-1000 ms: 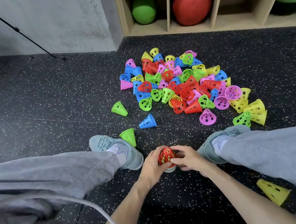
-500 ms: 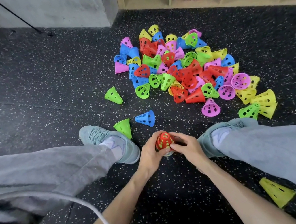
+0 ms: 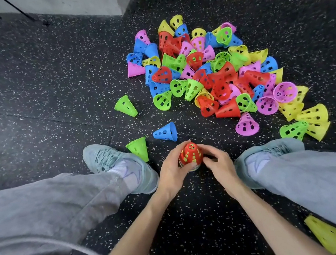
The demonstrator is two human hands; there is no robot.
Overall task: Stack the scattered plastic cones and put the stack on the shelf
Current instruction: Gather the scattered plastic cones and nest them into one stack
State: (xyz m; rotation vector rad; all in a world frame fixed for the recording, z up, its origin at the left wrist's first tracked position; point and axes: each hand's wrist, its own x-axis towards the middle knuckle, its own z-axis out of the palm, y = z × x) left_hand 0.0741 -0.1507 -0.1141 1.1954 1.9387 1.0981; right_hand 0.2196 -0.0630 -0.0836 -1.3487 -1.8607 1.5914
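Our left hand point(image 3: 172, 168) and right hand point(image 3: 217, 162) both hold the red cone stack point(image 3: 189, 153). Past our grip, a blue cone point(image 3: 166, 132) lies near.

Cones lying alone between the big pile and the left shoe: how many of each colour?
Green: 2, the far green cone and the near green cone
Blue: 1, the blue cone
Total: 3
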